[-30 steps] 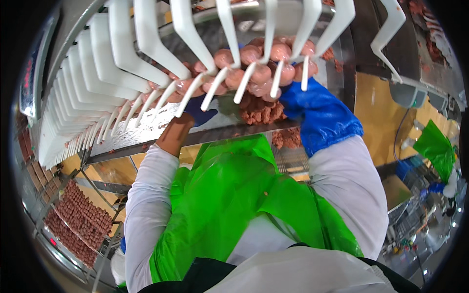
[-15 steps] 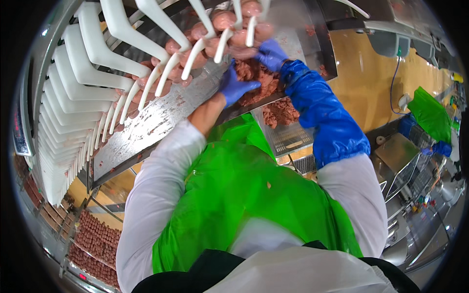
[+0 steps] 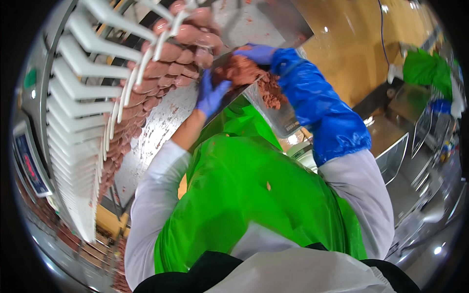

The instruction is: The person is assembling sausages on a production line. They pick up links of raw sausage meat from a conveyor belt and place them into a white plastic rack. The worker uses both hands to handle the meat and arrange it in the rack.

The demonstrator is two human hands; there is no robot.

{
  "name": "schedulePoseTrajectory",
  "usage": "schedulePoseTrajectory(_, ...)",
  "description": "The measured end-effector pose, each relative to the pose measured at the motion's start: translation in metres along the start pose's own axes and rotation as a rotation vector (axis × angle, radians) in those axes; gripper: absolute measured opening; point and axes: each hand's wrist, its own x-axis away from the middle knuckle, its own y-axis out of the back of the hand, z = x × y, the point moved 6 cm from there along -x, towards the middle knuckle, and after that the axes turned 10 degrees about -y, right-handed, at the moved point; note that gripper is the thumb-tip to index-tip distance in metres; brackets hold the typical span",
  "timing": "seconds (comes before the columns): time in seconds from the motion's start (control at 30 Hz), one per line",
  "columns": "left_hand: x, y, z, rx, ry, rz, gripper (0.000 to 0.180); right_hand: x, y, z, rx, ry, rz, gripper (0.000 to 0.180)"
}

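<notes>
A clump of ground meat point(image 3: 242, 71) lies at the near edge of the metal tray point(image 3: 163, 115), partly over a plastic crate point(image 3: 284, 119) that holds more loose ground meat point(image 3: 271, 93). My right hand point(image 3: 258, 52), in a purple glove and blue sleeve cover, curls over the far right side of the clump, its fingertips blurred. My left hand point(image 3: 211, 96), also gloved, stands at the clump's left with thumb and fingers apart. Linked sausages point(image 3: 168, 63) hang in loops from white hooks point(image 3: 93, 66) just left of it.
The white hooks run along a curved metal rail at my left. Racks of sausages point(image 3: 117, 266) stand at lower left, near a display panel point(image 3: 31, 158). A white bucket point(image 3: 305, 155) sits under my right arm. Metal carts point(image 3: 391, 151) and green cloth point(image 3: 429, 71) are at right.
The view has turned, and the hooks and sausages sit differently in it. The ground meat under my right hand has come closer to the tray's near edge and the crate.
</notes>
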Motion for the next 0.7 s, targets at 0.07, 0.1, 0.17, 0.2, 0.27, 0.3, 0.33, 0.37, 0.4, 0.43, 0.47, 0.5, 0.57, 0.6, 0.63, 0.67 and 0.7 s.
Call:
schedulePoseTrajectory(0.07,0.057,0.007,0.023,0.610,0.660,-0.220,0.058,-0.017,-0.068,0.028,-0.565,-0.198,0.315,0.043)
schedulePoseTrajectory(0.1,0.075,0.011,0.041,1.090,0.595,-0.047,0.055,-0.003,-0.094,0.074,-0.630,-0.284,0.311,0.046)
schedulePoseTrajectory(0.17,0.095,0.044,0.051,1.314,0.591,0.102,0.057,-0.003,-0.132,0.124,-0.675,-0.255,0.337,0.051)
schedulePoseTrajectory(0.2,0.102,0.055,0.041,1.133,0.644,0.061,0.061,-0.006,-0.144,0.130,-0.559,-0.176,0.314,0.051)
schedulePoseTrajectory(0.27,0.117,0.076,0.002,0.841,0.760,-0.012,0.067,0.020,-0.136,0.148,-0.650,-0.065,0.299,0.053)
schedulePoseTrajectory(0.3,0.117,0.081,-0.023,0.725,0.809,-0.050,0.069,0.035,-0.135,0.156,-0.695,-0.003,0.294,0.053)
schedulePoseTrajectory(0.33,0.102,0.072,-0.050,0.637,0.688,0.095,0.071,0.047,-0.124,0.155,-0.713,0.210,0.188,0.053)
schedulePoseTrajectory(0.37,0.089,0.056,-0.076,0.556,0.565,0.232,0.074,0.068,-0.115,0.149,-0.719,0.417,0.084,0.052)
schedulePoseTrajectory(0.4,0.080,0.039,-0.099,0.481,0.441,0.364,0.077,0.111,-0.096,0.148,-0.794,0.420,0.028,0.050)
schedulePoseTrajectory(0.43,0.072,0.021,-0.119,0.377,0.318,0.468,0.079,0.161,-0.076,0.147,-0.857,0.417,-0.021,0.049)
schedulePoseTrajectory(0.47,0.062,0.002,-0.139,0.265,0.192,0.578,0.081,0.191,-0.079,0.120,-1.101,0.220,-0.105,0.049)
schedulePoseTrajectory(0.5,0.049,-0.013,-0.159,0.077,0.007,0.677,0.081,0.217,-0.086,0.091,-1.334,0.018,-0.186,0.050)
schedulePoseTrajectory(0.57,0.027,-0.032,-0.171,-0.236,-0.279,0.755,0.081,0.231,-0.114,-0.027,-1.747,-0.179,-0.350,0.052)
schedulePoseTrajectory(0.6,0.014,-0.037,-0.168,-0.363,-0.369,0.731,0.081,0.237,-0.111,-0.070,-1.528,-0.209,-0.729,0.053)
schedulePoseTrajectory(0.63,0.004,-0.040,-0.166,-0.488,-0.462,0.706,0.080,0.243,-0.118,-0.093,-1.289,-0.251,-0.924,0.053)
schedulePoseTrajectory(0.67,-0.003,-0.039,-0.149,-0.515,-0.358,0.721,0.080,0.251,-0.124,-0.112,-1.032,-0.336,-1.102,0.054)
schedulePoseTrajectory(0.7,-0.009,-0.035,-0.119,-0.540,-0.257,0.733,0.079,0.251,-0.134,-0.128,-0.784,-0.432,-1.110,0.054)
